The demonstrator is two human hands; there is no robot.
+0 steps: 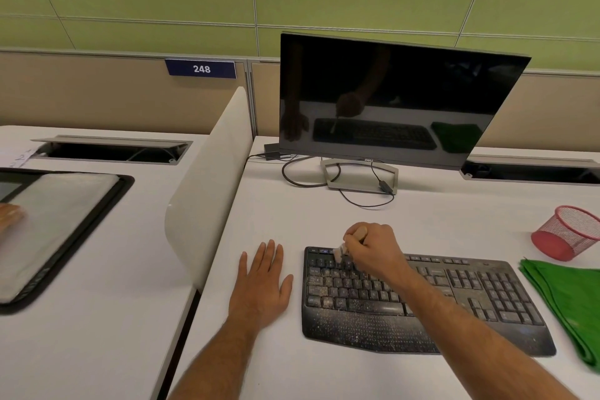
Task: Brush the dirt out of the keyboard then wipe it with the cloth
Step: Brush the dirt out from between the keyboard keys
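Keyboard runs rightward from my right hand gripping brush at far-left keys; left hand flat, released.

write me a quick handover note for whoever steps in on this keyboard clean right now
Right hand: grips the brush by its wooden handle, bristles down on the top-left key rows of the black keyboard.
Left hand: flat and open on the white desk, just left of the keyboard, holding nothing.
Green cloth: folded on the desk to the right of the keyboard, untouched.
Done: brushing has begun at the upper left.
Left: pale dirt specks cover the keys and palm rest; brush the rest, then wipe with the cloth.
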